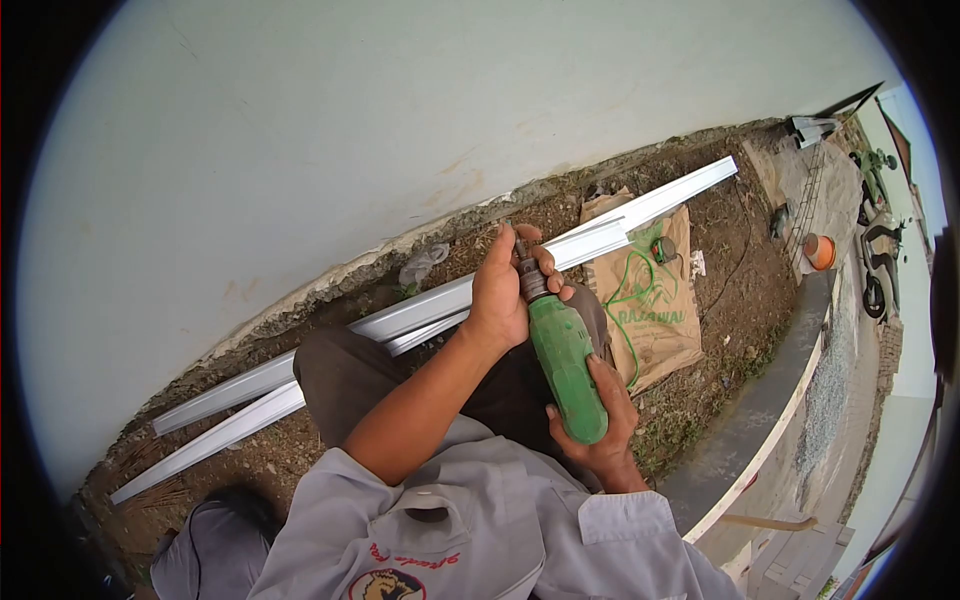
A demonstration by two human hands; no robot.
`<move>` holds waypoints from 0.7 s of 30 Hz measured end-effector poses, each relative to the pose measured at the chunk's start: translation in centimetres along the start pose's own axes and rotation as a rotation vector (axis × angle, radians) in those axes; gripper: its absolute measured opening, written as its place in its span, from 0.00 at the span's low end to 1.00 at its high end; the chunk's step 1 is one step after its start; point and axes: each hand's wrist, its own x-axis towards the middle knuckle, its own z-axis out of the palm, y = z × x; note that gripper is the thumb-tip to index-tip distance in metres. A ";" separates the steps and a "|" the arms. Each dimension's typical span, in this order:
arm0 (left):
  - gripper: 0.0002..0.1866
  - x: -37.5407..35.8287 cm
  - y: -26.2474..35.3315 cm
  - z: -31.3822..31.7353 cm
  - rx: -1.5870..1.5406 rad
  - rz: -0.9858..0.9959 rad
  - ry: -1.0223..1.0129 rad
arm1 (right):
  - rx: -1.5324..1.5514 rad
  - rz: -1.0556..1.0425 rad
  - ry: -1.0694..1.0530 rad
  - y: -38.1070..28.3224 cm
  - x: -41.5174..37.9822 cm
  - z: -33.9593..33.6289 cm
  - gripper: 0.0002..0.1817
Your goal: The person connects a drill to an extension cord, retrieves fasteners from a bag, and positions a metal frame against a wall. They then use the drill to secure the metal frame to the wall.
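A green power drill (563,350) lies across my lap, with its chuck pointing away from me. My left hand (500,292) is closed around the front, its thumb and fingers at the chuck (533,280) and the bit. The bit's tip is mostly hidden by the fingers. Farther back, my right hand (607,425) grips the rounded rear of the drill's green body. Long pale metal profiles (420,310) lie on the ground in front of me and pass behind my left hand and knees.
A brown paper sack (660,350) with green print lies to the right, bearing a green cord (618,300) and a small round dark thing (663,250). A pale wall (300,150) rises ahead. A low concrete kerb (760,430) and an orange bucket (820,252) are rightward.
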 end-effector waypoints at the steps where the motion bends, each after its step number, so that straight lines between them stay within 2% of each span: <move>1: 0.22 0.1 0.0 -0.1 0.001 0.001 0.000 | -0.003 0.001 0.000 0.0 0.0 0.0 0.45; 4: 0.23 0.5 -0.1 -0.2 -0.047 -0.014 -0.023 | 0.025 0.010 0.021 0.2 -0.1 0.2 0.44; 7: 0.26 0.8 0.0 -0.1 0.022 -0.023 -0.068 | 0.135 0.150 0.050 0.9 0.0 -0.6 0.42; 10: 0.28 2.4 0.9 -3.4 0.228 0.028 0.000 | 0.247 0.305 0.101 2.0 1.5 -2.3 0.42; 12: 0.31 2.7 2.3 -7.5 0.852 0.151 0.139 | 0.344 0.421 0.130 2.6 3.3 -4.0 0.41; 14: 0.40 3.9 3.3 -14.5 1.326 0.163 0.240 | 0.378 0.502 0.123 3.8 5.3 -5.7 0.39; 17: 0.51 2.0 5.3 -20.8 2.099 0.152 0.279 | 0.315 0.576 0.031 6.8 7.9 -7.7 0.36; 20: 0.57 0.4 5.8 -23.2 2.352 -0.201 0.370 | 0.200 0.617 -0.112 10.5 10.0 -7.9 0.35; 21: 0.58 0.3 6.1 -24.0 2.404 -0.227 0.351 | 0.181 0.632 -0.167 11.2 10.8 -7.5 0.35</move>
